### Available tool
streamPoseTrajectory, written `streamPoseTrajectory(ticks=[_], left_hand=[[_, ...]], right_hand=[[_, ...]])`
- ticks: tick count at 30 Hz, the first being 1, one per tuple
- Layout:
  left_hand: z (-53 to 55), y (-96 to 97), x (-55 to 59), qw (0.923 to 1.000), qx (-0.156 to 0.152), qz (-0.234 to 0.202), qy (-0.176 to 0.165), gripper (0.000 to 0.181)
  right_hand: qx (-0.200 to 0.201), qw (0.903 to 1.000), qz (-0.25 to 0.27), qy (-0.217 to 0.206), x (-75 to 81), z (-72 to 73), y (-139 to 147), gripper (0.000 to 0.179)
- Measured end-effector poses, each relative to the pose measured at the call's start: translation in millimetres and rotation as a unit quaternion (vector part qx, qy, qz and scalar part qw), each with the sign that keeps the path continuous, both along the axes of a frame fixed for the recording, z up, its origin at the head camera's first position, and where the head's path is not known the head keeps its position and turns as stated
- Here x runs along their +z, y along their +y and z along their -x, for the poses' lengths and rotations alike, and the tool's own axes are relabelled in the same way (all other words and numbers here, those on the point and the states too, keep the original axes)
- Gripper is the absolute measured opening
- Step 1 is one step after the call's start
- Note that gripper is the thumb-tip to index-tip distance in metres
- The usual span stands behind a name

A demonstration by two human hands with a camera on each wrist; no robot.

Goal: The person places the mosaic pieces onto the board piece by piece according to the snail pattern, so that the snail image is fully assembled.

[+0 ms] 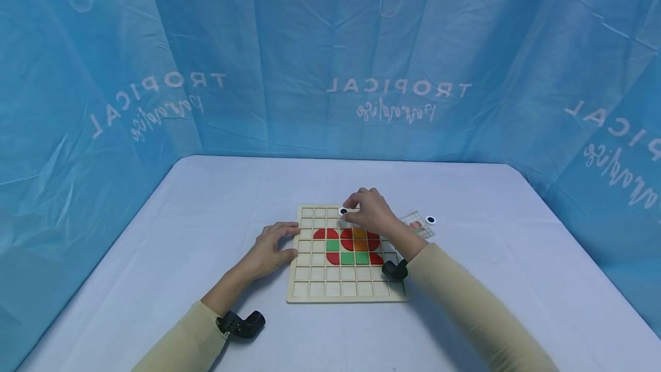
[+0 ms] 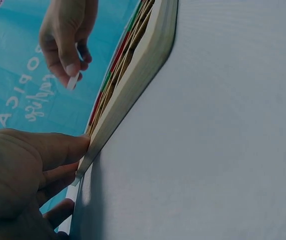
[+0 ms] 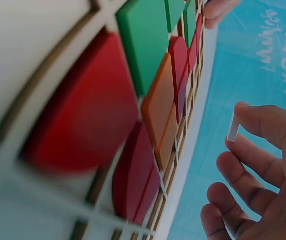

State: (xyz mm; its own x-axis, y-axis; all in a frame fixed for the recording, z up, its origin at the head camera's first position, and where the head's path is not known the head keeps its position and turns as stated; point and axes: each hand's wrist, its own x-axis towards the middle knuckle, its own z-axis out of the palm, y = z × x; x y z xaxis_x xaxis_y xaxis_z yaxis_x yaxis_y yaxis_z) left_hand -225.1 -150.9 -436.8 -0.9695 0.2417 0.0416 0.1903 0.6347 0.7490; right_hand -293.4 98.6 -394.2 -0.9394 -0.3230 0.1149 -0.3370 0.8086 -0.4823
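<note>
My right hand (image 1: 370, 210) pinches a white eye disc (image 1: 343, 211) with a black centre between thumb and index finger, above the far rows of a wooden grid board (image 1: 310, 290). In the right wrist view the disc (image 3: 233, 127) appears edge-on, its black centre hidden. With fairly straight fingers, my left hand (image 1: 269, 250) touches the board's left edge. Red curved tiles (image 1: 333, 258), green square tiles (image 1: 347, 258) and orange tiles (image 1: 360, 245) lie in the middle cells. My right hand and forearm cover part of the board's right side.
A pattern card (image 1: 420, 226) lies beyond the board's right side, partly behind my right arm. Beside it on the white table (image 1: 232, 194) is another eye disc (image 1: 431, 220). A blue printed curtain (image 1: 299, 45) surrounds the table's back and sides.
</note>
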Motion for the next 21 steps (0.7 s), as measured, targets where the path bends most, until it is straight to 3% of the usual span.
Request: streamPoseTrajectory(ticks=[10,21], left_hand=[[-0.6,-0.5,-0.5,1.0,-0.006,0.002,0.005,0.048],[-0.7,-1.1,-0.2,0.9999,-0.008,0.007,0.003,0.047]], right_hand=[[-0.004,0.9996,-0.019,-0.022,-8.1,4.8,-21,0.023],[0.007,0.9979,-0.053,-0.038,-12.8,5.5,-26,0.024]])
